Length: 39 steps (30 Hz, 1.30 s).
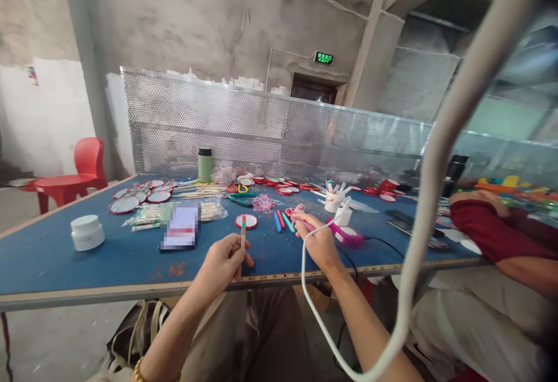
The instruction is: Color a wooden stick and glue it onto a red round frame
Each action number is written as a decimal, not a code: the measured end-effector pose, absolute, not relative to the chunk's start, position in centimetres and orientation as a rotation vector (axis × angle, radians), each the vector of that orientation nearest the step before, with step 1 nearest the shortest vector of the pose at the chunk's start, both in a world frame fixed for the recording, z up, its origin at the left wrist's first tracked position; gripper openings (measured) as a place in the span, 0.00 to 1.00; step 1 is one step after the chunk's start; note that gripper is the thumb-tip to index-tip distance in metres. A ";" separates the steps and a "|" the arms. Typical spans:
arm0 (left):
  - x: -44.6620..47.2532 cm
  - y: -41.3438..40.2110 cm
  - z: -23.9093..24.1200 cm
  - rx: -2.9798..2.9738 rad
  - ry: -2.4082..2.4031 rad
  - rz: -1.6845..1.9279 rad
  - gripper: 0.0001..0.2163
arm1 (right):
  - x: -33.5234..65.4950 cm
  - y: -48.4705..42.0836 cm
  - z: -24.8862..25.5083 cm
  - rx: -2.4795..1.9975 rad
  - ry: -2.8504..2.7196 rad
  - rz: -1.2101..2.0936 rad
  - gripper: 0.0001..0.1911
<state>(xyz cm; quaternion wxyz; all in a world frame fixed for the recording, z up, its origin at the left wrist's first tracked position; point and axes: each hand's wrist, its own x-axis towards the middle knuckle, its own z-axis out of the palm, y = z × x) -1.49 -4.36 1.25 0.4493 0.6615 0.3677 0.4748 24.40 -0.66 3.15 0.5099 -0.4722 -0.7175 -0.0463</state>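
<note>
My left hand (226, 259) pinches a flat wooden craft stick (243, 241) upright near the table's front edge; the stick's upper end is green. Just behind it lies a round red-rimmed disc (251, 221) with a pale face. My right hand (319, 241) is closed around a pink pen-like tool (307, 225), its tip pointing up and to the left. Blue, red and teal sticks (279, 221) lie between the two hands. Beside my right hand is a magenta device (346, 235) with a black cable.
A phone (181, 225), a white jar (88, 232) and more red-rimmed discs (124, 204) are on the left. Behind stand a green bottle (204, 165) and white cups (333, 200). A white cable (421, 225) crosses the right foreground. Another person's sleeve (479, 228) is at the right.
</note>
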 end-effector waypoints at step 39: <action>-1.1 -3.9 1.3 1.658 0.917 1.192 0.07 | 25.7 3.8 9.0 -1.682 -2.281 -0.748 0.15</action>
